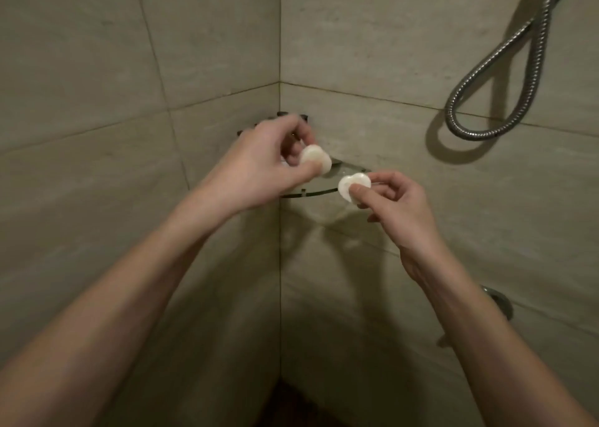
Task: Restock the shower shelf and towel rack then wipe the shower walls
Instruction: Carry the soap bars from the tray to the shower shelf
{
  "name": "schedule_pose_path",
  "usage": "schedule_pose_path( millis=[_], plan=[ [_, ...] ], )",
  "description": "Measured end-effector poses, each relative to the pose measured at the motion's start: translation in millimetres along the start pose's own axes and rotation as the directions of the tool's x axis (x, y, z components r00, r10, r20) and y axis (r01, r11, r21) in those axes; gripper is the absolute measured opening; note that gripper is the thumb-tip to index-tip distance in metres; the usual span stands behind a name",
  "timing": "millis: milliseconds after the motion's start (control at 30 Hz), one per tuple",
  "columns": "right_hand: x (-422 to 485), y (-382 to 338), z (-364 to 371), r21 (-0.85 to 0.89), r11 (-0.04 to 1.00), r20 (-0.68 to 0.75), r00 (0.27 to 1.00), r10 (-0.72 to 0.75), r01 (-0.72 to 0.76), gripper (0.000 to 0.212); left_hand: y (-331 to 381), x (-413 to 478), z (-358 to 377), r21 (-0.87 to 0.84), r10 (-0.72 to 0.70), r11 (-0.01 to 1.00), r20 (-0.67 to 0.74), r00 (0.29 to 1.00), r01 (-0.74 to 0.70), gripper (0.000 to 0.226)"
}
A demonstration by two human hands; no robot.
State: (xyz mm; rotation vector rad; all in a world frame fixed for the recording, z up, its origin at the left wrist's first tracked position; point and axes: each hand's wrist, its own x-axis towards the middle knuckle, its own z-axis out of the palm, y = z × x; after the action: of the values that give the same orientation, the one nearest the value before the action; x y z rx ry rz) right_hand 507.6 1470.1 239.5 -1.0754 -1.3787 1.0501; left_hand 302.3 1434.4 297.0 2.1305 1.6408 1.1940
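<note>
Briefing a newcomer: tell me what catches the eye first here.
The left hand pinches a white soap and the right hand a second soap, both at the glass corner shelf. A metal shower hose loops at the upper right.

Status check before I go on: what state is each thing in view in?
left hand: pinches the left soap.
right hand: pinches the right soap.
left soap: in the grip, over the glass shelf.
right soap: in the grip, by the shelf's front edge.
glass shelf: fixed in the wall corner.
shower hose: hangs looped on the right wall.
</note>
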Motion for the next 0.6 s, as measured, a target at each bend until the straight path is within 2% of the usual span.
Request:
schedule_pose_path(
  millis=[67,133,200,300,467,600],
  plan=[
    [20,1,0,-0.020,1.000,-0.035,0.999,-0.002,0.001,0.018,8,31,-14,0.176,0.040,0.981,0.201,0.979,-0.076,0.024],
    [39,2,-2,-0.046,0.999,-0.039,0.999,0.005,-0.007,0.019,13,59,-21,0.324,-0.017,0.938,0.403,0.915,-0.125,0.026],
    [52,4,-3,-0.094,0.995,-0.023,1.000,0.006,-0.008,0.023,14,81,-17,0.394,-0.061,0.903,0.509,0.859,-0.170,0.029],
    [70,7,-5,-0.208,0.978,-0.006,1.000,-0.022,0.020,0.022,13,107,-2,0.453,-0.095,0.867,0.560,0.823,-0.208,0.030],
    [91,10,-5,-0.344,0.935,0.033,0.996,-0.084,0.090,0.010,1,135,21,0.534,-0.162,0.804,0.621,0.767,-0.263,0.020],
    [101,16,-4,-0.425,0.896,0.050,0.992,-0.118,0.128,0.010,-4,148,32,0.592,-0.179,0.746,0.619,0.765,-0.304,0.022]
  ],
)
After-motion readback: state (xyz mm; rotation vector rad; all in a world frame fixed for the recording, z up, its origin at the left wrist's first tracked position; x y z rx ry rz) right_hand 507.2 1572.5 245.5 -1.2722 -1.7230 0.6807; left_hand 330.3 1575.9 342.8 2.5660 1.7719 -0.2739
